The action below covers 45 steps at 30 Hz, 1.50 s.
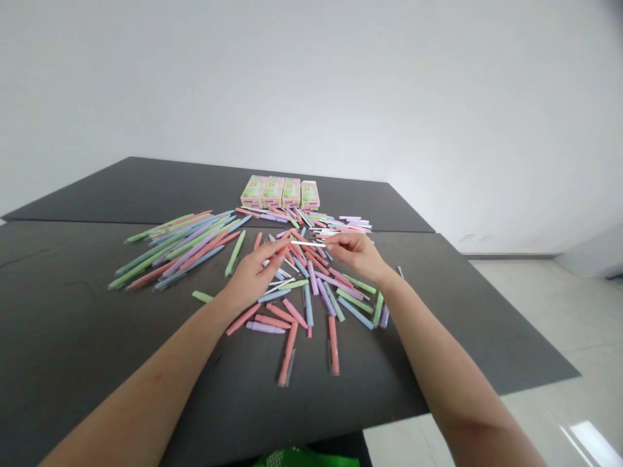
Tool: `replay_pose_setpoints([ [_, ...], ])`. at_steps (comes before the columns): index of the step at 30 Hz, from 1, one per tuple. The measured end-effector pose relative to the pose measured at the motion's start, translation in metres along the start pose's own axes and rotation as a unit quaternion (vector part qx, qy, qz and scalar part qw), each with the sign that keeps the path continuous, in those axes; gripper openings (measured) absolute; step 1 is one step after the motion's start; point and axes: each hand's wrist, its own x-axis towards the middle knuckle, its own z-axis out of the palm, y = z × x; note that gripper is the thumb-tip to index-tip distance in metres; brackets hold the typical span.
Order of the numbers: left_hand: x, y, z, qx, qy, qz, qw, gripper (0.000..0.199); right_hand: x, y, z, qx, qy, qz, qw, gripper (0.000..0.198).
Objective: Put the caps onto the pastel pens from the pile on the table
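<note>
Where my two hands meet: one thin, straight white stick (307,244), smooth-looking and nearly level, bridges the gap between them, above the scattered tubes.
Left hand (256,269): my thumb and fingertips are pinched together on the stick's left end.
Right hand (357,256): my thumb and forefinger clamp its right end; the remaining fingers curl inward.
Scattered tubes (313,277): short, slim, matte barrels in coral, green, blue and lilac, spread under and in front of my hands; they overlap too much for me to count.
Nearest tubes (333,344): two, coral, each with a clear, glossy piece at its near end, lying well apart from each other.
Loose white sticks (282,284): several, thin and straight, among the tubes near my left fingers.
Long pens (189,250): a slanting heap to my left, slender with tapered ends, in the same four colours, layered too thickly to count.
Lone green pen (235,253): one, between that heap and my left hand.
Boxes (292,192): four, rectangular, card-looking, printed pink and green, side by side in a row beyond the tubes.
Table (73,311): two dark, matte panels, one straight seam across.
Wall (311,78): plain, smooth, white.
Floor (530,298): pale, shiny tiles at my right.
</note>
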Motion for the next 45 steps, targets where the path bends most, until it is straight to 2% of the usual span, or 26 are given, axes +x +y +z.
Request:
replay_pose_setpoints([
  [5,0.0,0.003,-0.001,0.022,-0.014,0.011,1.0,0.039,-0.001,-0.002,0.001,-0.067,-0.009,-0.027,0.997,0.02],
  [12,0.001,-0.006,0.001,0.057,-0.049,0.07,0.995,0.035,-0.003,-0.006,0.003,-0.137,0.001,-0.041,0.99,0.021],
  [16,0.001,-0.004,0.002,0.07,-0.071,0.091,0.991,0.033,-0.003,-0.005,0.007,-0.072,-0.015,-0.036,0.997,0.021],
  [22,-0.001,0.001,0.005,0.072,-0.101,0.085,0.989,0.034,-0.001,0.006,0.016,0.03,-0.039,0.034,0.998,0.012],
  [29,-0.003,-0.006,0.009,0.045,-0.119,0.058,0.99,0.033,-0.003,0.008,0.028,0.049,-0.041,0.078,0.995,0.014],
  [36,-0.004,-0.006,0.01,0.032,-0.137,0.038,0.989,0.036,-0.001,0.015,0.023,0.094,-0.056,0.089,0.99,0.021],
  [39,-0.004,-0.004,0.008,0.016,-0.119,0.007,0.993,0.034,0.005,0.022,0.016,0.113,-0.032,0.086,0.989,0.026],
  [41,-0.003,-0.002,0.006,-0.004,-0.081,-0.023,0.996,0.035,0.014,0.026,0.014,0.107,0.009,0.084,0.991,0.029],
  [43,-0.001,0.0,0.002,-0.021,-0.042,-0.049,0.998,0.036,0.025,0.027,0.016,0.03,0.035,0.073,0.996,0.027],
  [45,0.001,0.001,-0.002,-0.03,-0.012,-0.059,0.998,0.037,0.04,0.026,0.026,-0.11,0.017,0.042,0.993,0.02],
])
